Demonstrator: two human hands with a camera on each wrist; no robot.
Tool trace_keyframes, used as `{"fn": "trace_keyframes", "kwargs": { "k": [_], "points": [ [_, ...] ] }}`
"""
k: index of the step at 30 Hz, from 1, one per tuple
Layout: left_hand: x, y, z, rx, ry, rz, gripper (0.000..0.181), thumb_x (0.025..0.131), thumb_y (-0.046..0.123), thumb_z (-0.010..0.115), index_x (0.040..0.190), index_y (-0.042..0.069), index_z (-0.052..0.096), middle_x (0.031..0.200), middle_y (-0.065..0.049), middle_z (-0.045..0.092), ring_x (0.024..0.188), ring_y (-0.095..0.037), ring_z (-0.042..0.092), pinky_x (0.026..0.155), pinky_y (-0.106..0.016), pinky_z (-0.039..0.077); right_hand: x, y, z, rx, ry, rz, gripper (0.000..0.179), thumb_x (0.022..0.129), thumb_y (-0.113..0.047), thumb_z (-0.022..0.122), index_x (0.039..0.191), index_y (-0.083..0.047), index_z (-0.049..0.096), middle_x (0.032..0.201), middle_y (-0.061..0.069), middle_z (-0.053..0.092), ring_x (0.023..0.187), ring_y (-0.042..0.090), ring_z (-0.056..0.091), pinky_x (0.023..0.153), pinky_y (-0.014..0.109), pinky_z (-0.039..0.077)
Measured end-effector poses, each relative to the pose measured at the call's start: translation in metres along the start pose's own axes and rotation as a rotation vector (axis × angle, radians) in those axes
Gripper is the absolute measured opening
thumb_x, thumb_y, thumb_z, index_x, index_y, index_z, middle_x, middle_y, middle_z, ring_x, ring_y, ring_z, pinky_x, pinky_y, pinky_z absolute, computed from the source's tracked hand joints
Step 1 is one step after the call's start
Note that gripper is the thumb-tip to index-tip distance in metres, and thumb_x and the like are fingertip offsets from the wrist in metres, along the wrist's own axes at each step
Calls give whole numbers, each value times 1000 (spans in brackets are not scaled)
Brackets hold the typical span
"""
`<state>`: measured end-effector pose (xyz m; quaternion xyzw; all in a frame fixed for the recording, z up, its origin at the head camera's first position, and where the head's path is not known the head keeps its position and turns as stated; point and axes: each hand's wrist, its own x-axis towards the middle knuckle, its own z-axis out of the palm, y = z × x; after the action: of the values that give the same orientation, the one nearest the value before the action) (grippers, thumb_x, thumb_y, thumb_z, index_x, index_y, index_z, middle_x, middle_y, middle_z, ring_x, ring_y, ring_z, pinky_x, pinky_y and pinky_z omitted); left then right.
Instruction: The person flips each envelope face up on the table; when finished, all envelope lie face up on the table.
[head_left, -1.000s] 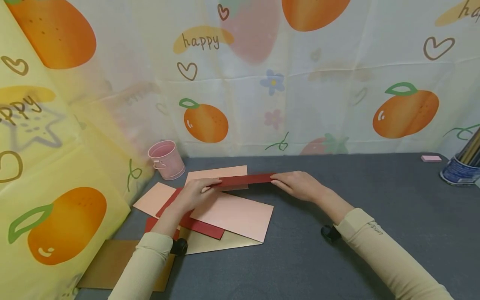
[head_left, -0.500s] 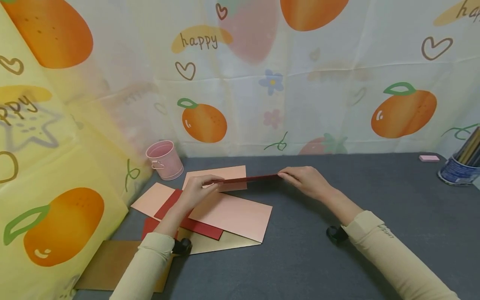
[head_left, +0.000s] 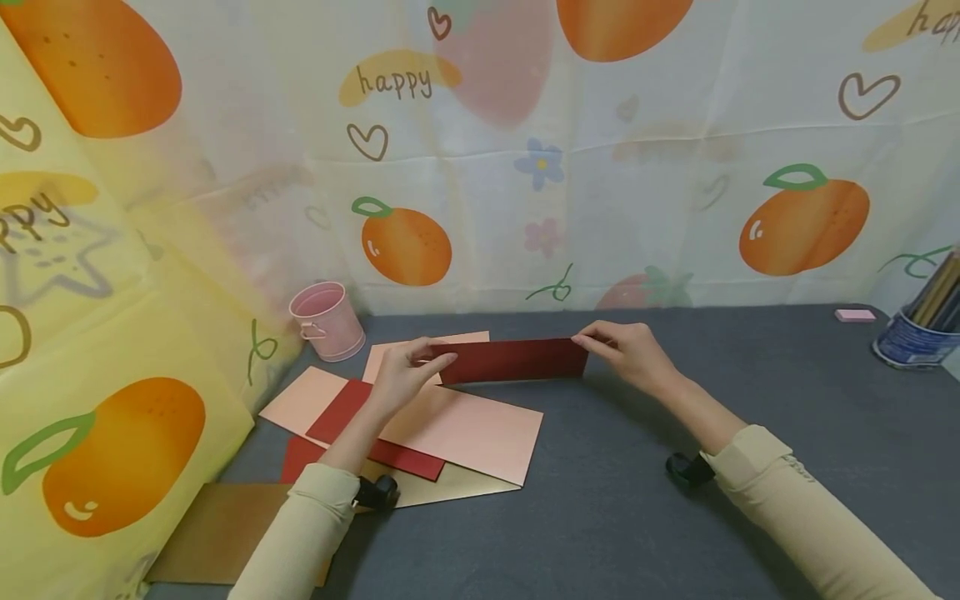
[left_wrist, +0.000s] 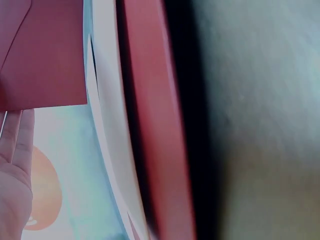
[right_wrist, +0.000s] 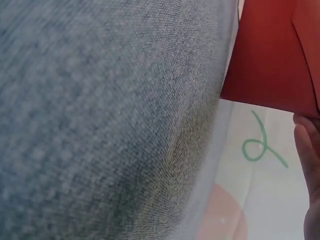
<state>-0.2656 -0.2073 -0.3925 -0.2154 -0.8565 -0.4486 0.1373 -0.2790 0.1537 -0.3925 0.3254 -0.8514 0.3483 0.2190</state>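
A dark red envelope (head_left: 517, 360) is held up above the table in the head view, its broad side turned toward me. My left hand (head_left: 401, 375) pinches its left end, thumb in front. The right hand (head_left: 630, 354) grips its upper right corner between thumb and fingers. In the left wrist view a slanting flap edge shows on the red envelope (left_wrist: 45, 65), with the fingers of the left hand (left_wrist: 15, 175) at its end. The right wrist view shows the envelope (right_wrist: 270, 55) from the other end, with the right hand's fingertips (right_wrist: 302, 132) at its corner.
Below lie overlapping pink envelopes (head_left: 480, 429), red envelopes (head_left: 408, 458), a cream-gold one (head_left: 457, 492) and a brown-gold one (head_left: 217, 529). A small pink bucket (head_left: 330, 325) stands behind. At far right are a blue tin of pencils (head_left: 911, 337) and a pink eraser (head_left: 855, 316).
The red envelope has been tilted from nearly flat, through edge-on, to upright facing me. My right hand has risen and shifted slightly right; the left thumb now shows in front.
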Motion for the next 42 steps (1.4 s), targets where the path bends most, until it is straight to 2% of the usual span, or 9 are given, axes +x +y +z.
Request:
{"fn": "trace_keyframes", "kwargs": {
  "k": [7,12,14,16,20,24,30,36,42],
  "points": [
    [1,0,5,-58,-7,-110,15,88,22,75,85,8,69,79,-10,69,77,-18,62,61,-27,46,-2,1,-2,99,2,105,10,92,-17,69,100,-12,74,87,0,73,76,14,69,67,35,56],
    [1,-4,6,-41,-8,-152,20,88,24,75,80,8,65,78,-4,68,86,-17,63,74,-32,50,-1,2,-2,140,-54,209,14,91,-18,71,102,-9,71,91,3,73,82,19,68,72,38,55],
    [2,-4,7,-25,-24,-177,16,88,23,75,85,9,69,84,-2,71,93,-17,65,82,-35,51,-1,4,0,148,-94,246,10,91,-19,71,91,-9,67,89,4,72,86,21,68,69,37,53],
    [2,-4,7,-15,-47,-219,13,88,22,75,90,9,72,87,-2,72,92,-18,65,81,-36,50,-1,7,2,152,-139,270,19,91,-19,71,80,-9,59,87,6,71,88,24,69,63,35,47],
    [2,-4,8,25,-96,-287,17,88,19,75,102,9,75,91,-1,73,89,-18,65,78,-34,49,-3,11,7,156,-214,288,19,91,-18,71,79,-10,59,86,6,71,86,24,69,59,32,40],
    [1,-5,9,105,-140,-297,15,87,15,75,100,7,75,91,-2,73,89,-19,66,82,-37,50,-4,14,11,138,-263,309,10,91,-17,71,97,-9,70,90,5,73,79,20,68,63,33,49],
    [-2,-10,11,183,-172,-314,9,86,12,76,94,7,74,88,-2,72,86,-19,66,81,-37,51,-6,17,12,93,-315,317,12,90,-15,71,84,-8,63,89,7,72,78,19,68,62,32,51],
    [-1,-8,14,145,-170,-302,10,85,10,75,94,6,73,86,-3,72,83,-19,66,75,-33,50,-10,19,6,111,-327,346,17,91,-15,70,80,-8,59,89,8,72,75,18,68,63,32,54],
    [3,-3,24,56,-148,-346,15,86,10,75,99,4,71,89,-4,71,86,-19,65,73,-30,50,-17,22,-9,206,-331,471,14,93,-19,68,95,-5,65,95,10,72,79,22,70,70,36,56]
  ]
}}
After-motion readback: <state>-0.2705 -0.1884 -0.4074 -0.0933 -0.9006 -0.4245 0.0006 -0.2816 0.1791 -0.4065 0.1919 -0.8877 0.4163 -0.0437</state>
